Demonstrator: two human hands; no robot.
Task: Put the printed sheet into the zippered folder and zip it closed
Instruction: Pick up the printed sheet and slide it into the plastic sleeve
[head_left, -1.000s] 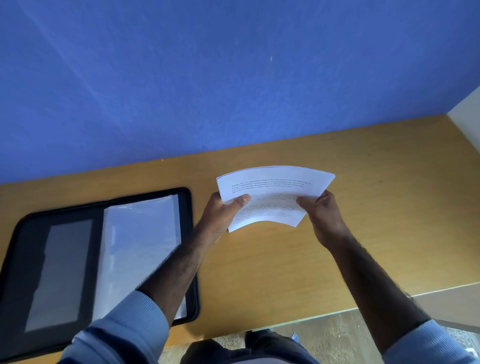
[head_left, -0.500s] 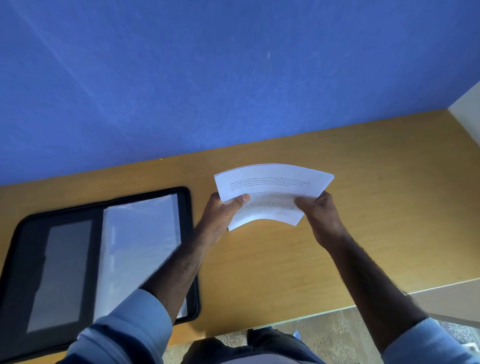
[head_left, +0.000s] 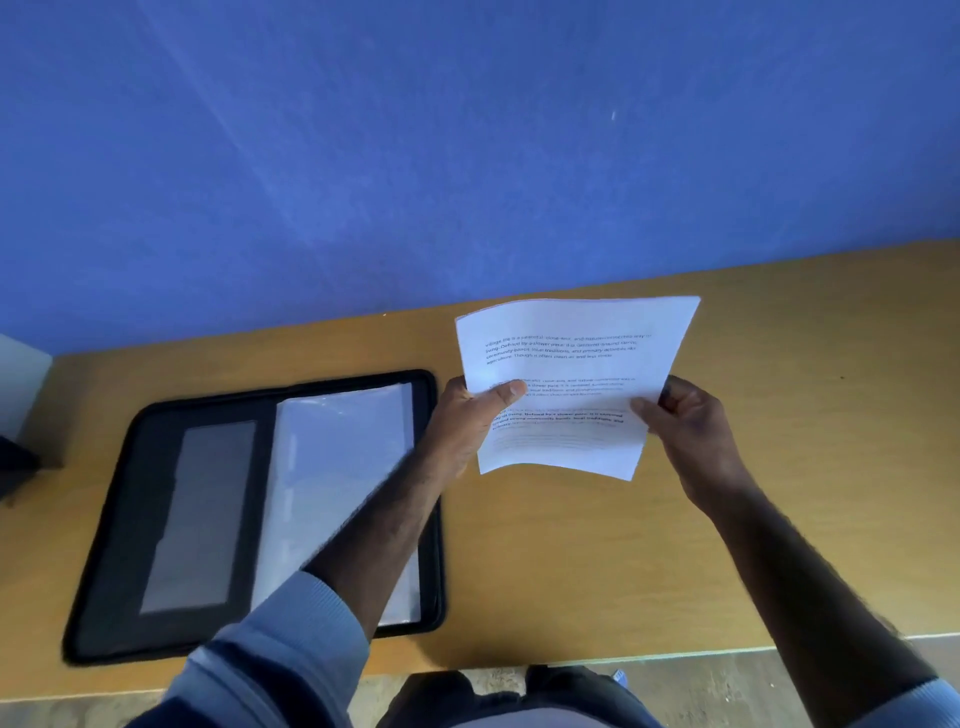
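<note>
**Both hands gripping printed sheet over table; folder lying open at left**

The left hand (head_left: 467, 421) is pinching the printed sheet (head_left: 576, 358) at its left edge. The thumb (head_left: 506, 391) is pressing on the printed face and the other fingers are curling behind the paper, out of sight. The right hand (head_left: 693, 431) is grasping the right edge the same way, with its thumb (head_left: 643, 408) on top and its fingers tucked behind.

The sheet is hanging between the two hands over the wooden table (head_left: 805, 374), text side facing the camera. It is bowing slightly, with the top edge reaching toward the blue wall (head_left: 415, 156). Several short blocks of text are showing; the lower lines are too blurred to read.

The zippered folder (head_left: 127, 499) is lying open on the table, left of the sheet and apart from it. Its left half is showing a grey panel (head_left: 202, 514). Its right half is showing a clear plastic sleeve (head_left: 337, 457). The black rim is running round both halves, and the zip detail is too soft to make out.

The left forearm, in a light blue cuff (head_left: 291, 639), is crossing over the folder's lower right corner. Whether it is touching the folder is unclear.

A dark object (head_left: 15, 467) is sitting at the far left edge of the table, cut off by the frame. A strip of floor (head_left: 701, 680) is showing below the table's near edge.
</note>
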